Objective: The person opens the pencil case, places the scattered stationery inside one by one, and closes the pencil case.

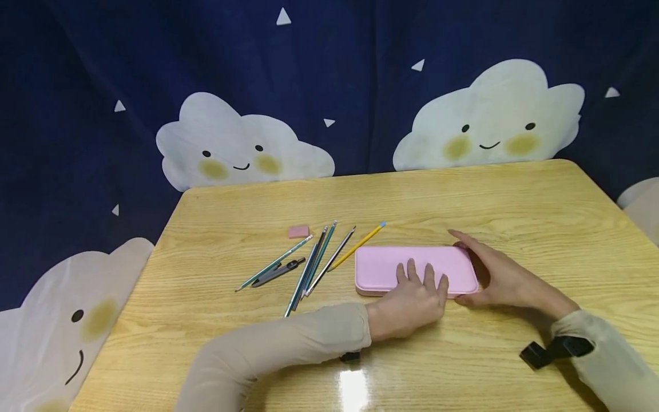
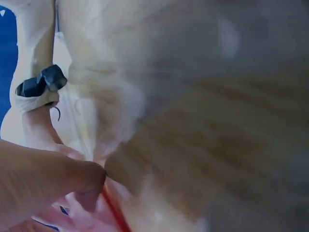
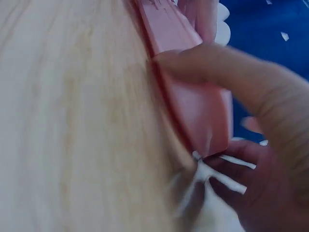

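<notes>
A closed pink pencil case (image 1: pixel 378 269) lies flat on the table, its lid facing up. My left hand (image 1: pixel 412 303) rests across the lid with fingers spread and fairly straight. At the case's right end, my right hand (image 1: pixel 507 280) holds round it, thumb along the near side and fingers behind the far corner. In the right wrist view, the right thumb (image 3: pixel 193 65) presses the case's side above a red seam, and a small zipper pull (image 3: pixel 197 155) shows by the fingers. The left wrist view is dim and blurred, with the left thumb (image 2: pixel 87 176) near the red edge.
Left of the case lie several pencils (image 1: pixel 273 263), a yellow pencil (image 1: pixel 360 245), a grey compass (image 1: pixel 280 272) and a pink eraser (image 1: pixel 298 232). The wooden table (image 1: pixel 206 217) ends at a dark blue curtain (image 1: pixel 360 68) printed with clouds.
</notes>
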The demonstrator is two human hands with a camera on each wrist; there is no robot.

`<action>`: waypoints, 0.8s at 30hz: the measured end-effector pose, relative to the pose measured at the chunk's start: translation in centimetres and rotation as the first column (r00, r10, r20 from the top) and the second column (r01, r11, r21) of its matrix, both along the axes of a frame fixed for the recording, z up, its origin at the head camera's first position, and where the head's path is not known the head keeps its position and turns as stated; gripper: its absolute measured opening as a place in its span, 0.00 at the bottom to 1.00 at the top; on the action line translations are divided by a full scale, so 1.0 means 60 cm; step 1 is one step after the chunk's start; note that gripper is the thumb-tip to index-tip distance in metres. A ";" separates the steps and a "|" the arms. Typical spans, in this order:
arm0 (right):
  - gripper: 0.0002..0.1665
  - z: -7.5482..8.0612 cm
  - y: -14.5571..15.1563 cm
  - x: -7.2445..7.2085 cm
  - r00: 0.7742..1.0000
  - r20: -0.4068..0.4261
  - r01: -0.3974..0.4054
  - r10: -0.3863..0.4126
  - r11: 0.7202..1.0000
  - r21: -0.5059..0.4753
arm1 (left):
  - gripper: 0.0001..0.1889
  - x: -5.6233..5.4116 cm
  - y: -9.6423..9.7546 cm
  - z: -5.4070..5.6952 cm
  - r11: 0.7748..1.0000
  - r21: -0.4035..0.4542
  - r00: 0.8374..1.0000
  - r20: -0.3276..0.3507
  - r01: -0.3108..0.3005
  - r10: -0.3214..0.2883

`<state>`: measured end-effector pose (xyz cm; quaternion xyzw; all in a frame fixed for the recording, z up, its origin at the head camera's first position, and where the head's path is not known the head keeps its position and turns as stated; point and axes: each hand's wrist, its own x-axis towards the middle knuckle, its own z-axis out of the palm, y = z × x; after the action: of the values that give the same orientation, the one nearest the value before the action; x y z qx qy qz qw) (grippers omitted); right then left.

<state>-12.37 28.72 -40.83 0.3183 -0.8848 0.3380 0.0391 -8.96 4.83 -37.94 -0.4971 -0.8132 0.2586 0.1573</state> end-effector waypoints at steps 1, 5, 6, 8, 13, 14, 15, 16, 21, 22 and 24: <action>0.70 -0.002 0.002 -0.001 0.998 0.055 -0.004 0.007 0.999 -0.049 | 0.25 -0.001 0.000 0.000 1.000 0.004 1.000 -0.008 0.006 -0.006; 0.73 -0.012 0.009 -0.003 0.971 0.226 -0.024 0.079 0.972 -0.234 | 0.24 -0.007 -0.003 -0.003 0.998 0.025 0.997 -0.052 0.050 -0.049; 0.72 -0.014 0.008 -0.004 0.965 0.244 -0.034 0.099 0.965 -0.260 | 0.24 -0.008 -0.003 -0.004 0.997 0.034 0.995 -0.075 0.064 -0.061; 0.72 -0.017 0.004 -0.008 0.960 0.249 -0.052 0.128 0.956 -0.289 | 0.23 -0.012 -0.003 -0.005 0.995 0.050 0.989 -0.125 0.089 -0.082; 0.73 -0.022 -0.014 -0.018 0.962 0.221 -0.074 0.160 0.933 -0.351 | 0.23 -0.015 -0.003 -0.011 0.988 0.097 0.973 -0.209 0.117 -0.094; 0.74 -0.022 -0.017 -0.020 0.964 0.211 -0.078 0.161 0.932 -0.353 | 0.23 -0.014 -0.002 -0.012 0.987 0.102 0.971 -0.217 0.121 -0.097; 0.75 -0.021 -0.019 -0.021 0.968 0.199 -0.080 0.155 0.937 -0.341 | 0.23 -0.013 -0.002 -0.013 0.986 0.109 0.972 -0.215 0.124 -0.098; 0.76 -0.019 -0.021 -0.022 0.971 0.185 -0.085 0.151 0.942 -0.326 | 0.23 -0.012 -0.001 -0.015 0.986 0.109 0.971 -0.216 0.126 -0.101; 0.77 -0.008 -0.027 -0.029 0.979 0.140 -0.110 0.149 0.962 -0.252 | 0.24 -0.013 0.005 -0.015 0.989 0.111 0.977 -0.197 0.101 -0.078; 0.77 -0.006 -0.027 -0.030 0.979 0.134 -0.116 0.151 0.963 -0.244 | 0.24 -0.013 0.007 -0.015 0.989 0.112 0.979 -0.192 0.092 -0.069; 0.76 -0.004 -0.027 -0.032 0.981 0.125 -0.119 0.150 0.966 -0.229 | 0.24 -0.014 0.009 -0.014 0.990 0.120 0.981 -0.187 0.076 -0.053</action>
<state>-14.27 27.07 -41.07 0.3465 -0.8187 0.4578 -0.0118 -9.82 5.40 -38.79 -0.4863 -0.7935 0.2458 0.2711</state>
